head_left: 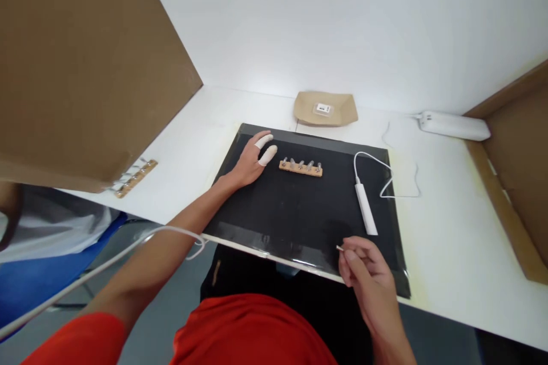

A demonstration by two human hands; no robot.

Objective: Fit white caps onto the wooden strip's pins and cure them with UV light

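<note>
My left hand (252,159) lies flat on the black mat (299,211), fingers stretched out, two of them in white finger cots. Its fingertips rest just left of a small wooden strip (300,167) holding several upright metal screws. My right hand (363,268) hovers over the mat's near right edge, fingers pinched together on a tiny pale item that I cannot make out. A white stick-shaped device (367,207) with a white cable (385,174) lies on the mat just beyond my right hand.
A second wooden strip with metal parts (135,178) lies on the white table at left, under a brown cardboard wall (85,68). A tan paper tray (325,108) sits behind the mat. A white power strip (454,125) lies back right beside more cardboard (514,171).
</note>
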